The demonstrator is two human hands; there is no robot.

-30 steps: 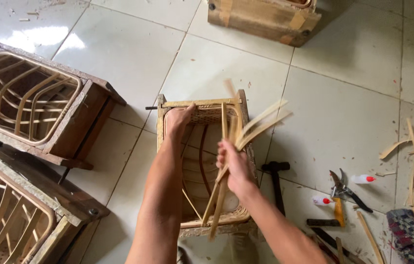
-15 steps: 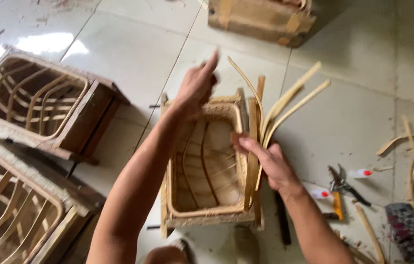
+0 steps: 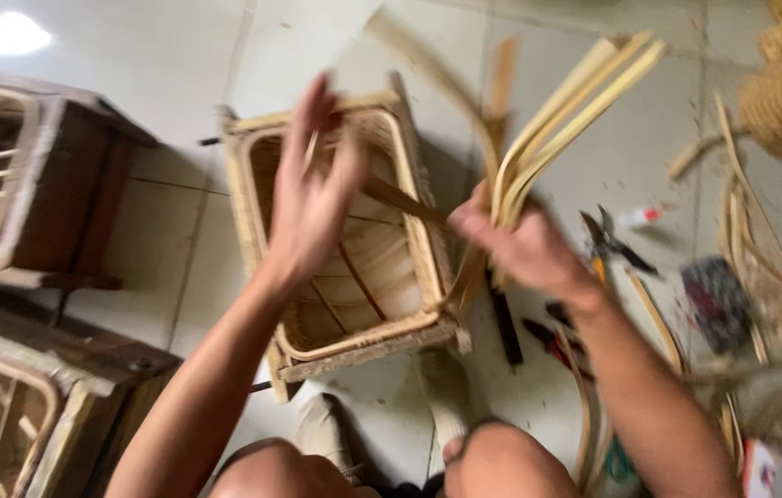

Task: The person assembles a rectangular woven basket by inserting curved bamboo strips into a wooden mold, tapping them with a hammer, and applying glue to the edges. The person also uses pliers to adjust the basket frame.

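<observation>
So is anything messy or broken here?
Nothing looks broken. The floor by the right hand is messy, though: loose cane strips, cutters and other tools lie scattered. The basket frame looks whole, only half woven.

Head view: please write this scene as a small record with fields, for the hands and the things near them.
left hand: open, fingers spread above the basket frame, blurred
right hand: closed around a bundle of cane strips
strips: fan upward and to the right
basket frame: on the tiled floor, open side up
tools: cutters on the floor right of the frame
other frames: two wooden frames at the left
</observation>
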